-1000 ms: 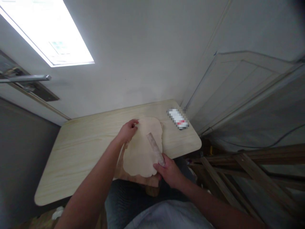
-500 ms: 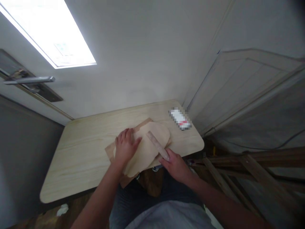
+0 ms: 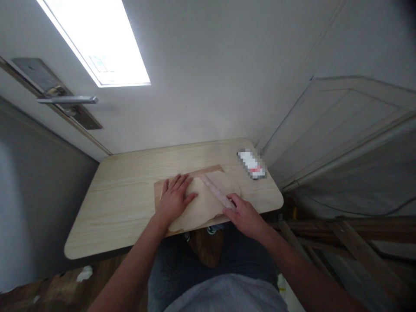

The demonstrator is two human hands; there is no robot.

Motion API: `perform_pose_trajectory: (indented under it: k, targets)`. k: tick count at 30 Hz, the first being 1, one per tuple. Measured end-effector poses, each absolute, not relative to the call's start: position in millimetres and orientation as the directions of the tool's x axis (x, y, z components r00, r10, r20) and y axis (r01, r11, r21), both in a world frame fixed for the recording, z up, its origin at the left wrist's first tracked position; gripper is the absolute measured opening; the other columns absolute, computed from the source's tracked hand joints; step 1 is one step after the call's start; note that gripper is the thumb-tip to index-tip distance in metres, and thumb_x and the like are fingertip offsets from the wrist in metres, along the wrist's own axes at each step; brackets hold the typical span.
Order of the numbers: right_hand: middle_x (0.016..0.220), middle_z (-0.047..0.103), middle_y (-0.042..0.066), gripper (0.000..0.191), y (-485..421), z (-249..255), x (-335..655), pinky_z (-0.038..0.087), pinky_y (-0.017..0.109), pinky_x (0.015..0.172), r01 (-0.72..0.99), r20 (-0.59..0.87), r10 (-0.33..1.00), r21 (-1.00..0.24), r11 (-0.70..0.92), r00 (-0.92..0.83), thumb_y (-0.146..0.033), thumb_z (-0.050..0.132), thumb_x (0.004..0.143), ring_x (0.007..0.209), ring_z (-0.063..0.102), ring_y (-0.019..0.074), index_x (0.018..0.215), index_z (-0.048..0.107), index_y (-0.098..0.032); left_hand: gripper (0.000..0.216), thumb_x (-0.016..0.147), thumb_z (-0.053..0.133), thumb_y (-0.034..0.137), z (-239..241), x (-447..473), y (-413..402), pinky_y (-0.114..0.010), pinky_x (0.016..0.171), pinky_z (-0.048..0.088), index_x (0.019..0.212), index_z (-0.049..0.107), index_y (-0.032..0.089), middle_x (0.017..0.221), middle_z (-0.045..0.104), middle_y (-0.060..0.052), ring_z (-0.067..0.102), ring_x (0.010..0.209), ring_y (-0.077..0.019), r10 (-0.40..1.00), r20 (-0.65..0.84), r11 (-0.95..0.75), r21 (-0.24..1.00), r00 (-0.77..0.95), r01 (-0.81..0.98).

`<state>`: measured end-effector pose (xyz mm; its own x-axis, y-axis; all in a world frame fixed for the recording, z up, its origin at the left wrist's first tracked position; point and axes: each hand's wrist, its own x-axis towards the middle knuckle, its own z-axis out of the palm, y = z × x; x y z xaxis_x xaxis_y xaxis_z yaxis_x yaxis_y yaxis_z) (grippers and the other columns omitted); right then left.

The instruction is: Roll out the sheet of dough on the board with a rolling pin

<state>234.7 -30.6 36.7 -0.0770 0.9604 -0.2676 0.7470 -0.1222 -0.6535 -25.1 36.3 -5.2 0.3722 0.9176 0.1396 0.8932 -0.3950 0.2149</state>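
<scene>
Resting flat at the lower centre of the frame, the left hand (image 3: 173, 202) shows me a released grip, its fingers spread on the left part of a pale sheet (image 3: 201, 203), which lies over a brown sheet (image 3: 157, 190) on the desk (image 3: 113, 199). Rightward on my feed, a pale stick (image 3: 215, 190) slants across that pale sheet, its lower end in the clenched grip of the right hand (image 3: 245, 218), and a pixelated white object (image 3: 251, 163) sits farther right, near the desk's right edge.

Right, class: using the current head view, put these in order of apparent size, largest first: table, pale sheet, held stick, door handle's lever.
1. Table
2. Pale sheet
Unranked: held stick and lever look too alike to separate.
</scene>
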Motion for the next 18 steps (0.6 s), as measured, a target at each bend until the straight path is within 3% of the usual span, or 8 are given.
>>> perform_pose_trajectory:
  k: [4,7,10,13,15,18]
  targets:
    - [0.111,0.07,0.008,0.034,-24,34,238,0.044,0.03,0.085,0.799,-0.149,0.98,-0.601,0.013,-0.129,-0.026,0.058,0.089,0.098,0.063,0.0215,0.122,0.062,-0.019,0.048,0.098,0.044,0.049,-10,-27,22,-0.06,0.118,0.022,0.139,0.052,0.024,0.151,0.049,-0.01,0.039,0.143,-0.0305,0.946,0.219,-0.29,0.239,0.24,0.927]
    - [0.114,0.067,0.008,0.037,-15,35,237,0.042,0.031,0.092,0.862,-0.049,0.981,-0.486,0.143,-0.19,-0.023,0.058,0.088,0.108,0.059,0.0224,0.124,0.066,-0.022,0.043,0.097,0.047,0.045,-12,-37,12,-0.063,0.116,0.024,0.133,0.056,0.024,0.147,0.054,-0.012,0.042,0.14,-0.0326,0.951,0.289,-0.202,0.296,0.114,0.934]
    - [0.104,0.066,0.005,0.038,-5,40,228,0.042,0.034,0.089,0.903,-0.026,0.967,-0.363,0.229,-0.255,-0.022,0.06,0.086,0.104,0.057,0.0236,0.122,0.068,-0.03,0.038,0.1,0.041,0.04,-5,-48,10,-0.055,0.112,0.036,0.125,0.061,0.021,0.134,0.062,-0.013,0.052,0.13,-0.0289,0.925,0.379,-0.165,0.46,-0.025,0.873]
    - [0.104,0.065,0.004,0.037,5,41,213,0.041,0.036,0.087,0.891,-0.012,0.94,-0.323,0.319,-0.341,-0.024,0.063,0.085,0.103,0.055,0.0242,0.12,0.069,-0.035,0.037,0.101,0.037,0.038,8,-47,12,-0.045,0.107,0.043,0.119,0.063,0.019,0.123,0.067,-0.012,0.057,0.122,-0.0242,0.878,0.464,-0.199,0.576,-0.117,0.793]
    - [0.106,0.064,0.004,0.035,11,38,203,0.041,0.036,0.087,0.862,0.006,0.916,-0.336,0.38,-0.402,-0.027,0.064,0.085,0.105,0.054,0.024,0.118,0.07,-0.037,0.036,0.101,0.037,0.038,13,-37,13,-0.044,0.107,0.043,0.118,0.063,0.019,0.122,0.067,-0.011,0.057,0.12,-0.0238,0.878,0.474,-0.231,0.549,-0.071,0.803]
    - [0.114,0.063,0.004,0.032,19,29,196,0.04,0.038,0.094,0.831,0.062,0.904,-0.371,0.414,-0.422,-0.034,0.069,0.083,0.111,0.052,0.0243,0.115,0.071,-0.034,0.038,0.101,0.039,0.039,13,-18,10,-0.051,0.111,0.036,0.126,0.06,0.021,0.133,0.063,-0.012,0.052,0.128,-0.0276,0.923,0.372,-0.246,0.387,0.094,0.889]
